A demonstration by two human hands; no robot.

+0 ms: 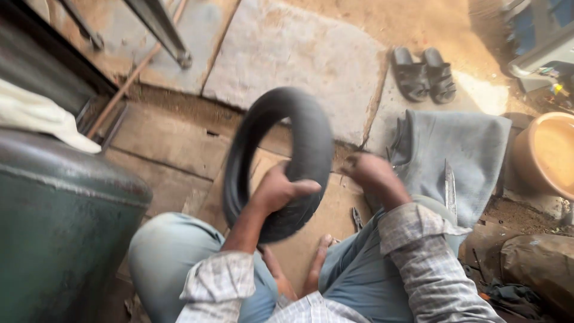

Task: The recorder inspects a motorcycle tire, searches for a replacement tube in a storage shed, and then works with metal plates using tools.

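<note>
A black rubber inner tube (299, 137) stands upright in front of my knees, blurred by motion. My left hand (281, 190) grips its lower right part, thumb across the rubber. My right hand (368, 170) is closed at the tube's right side, fingers against or just behind it; what it holds is blurred. Both sleeves are checked, and my legs in blue trousers are folded below.
A dark green metal drum (66, 221) with a white cloth on top stands at left. A grey cloth (460, 149) with a metal blade (449, 185) lies at right, beside a clay basin (550, 152). Black sandals (423, 75) rest on stone slabs beyond. Pliers (357, 218) lie by my knee.
</note>
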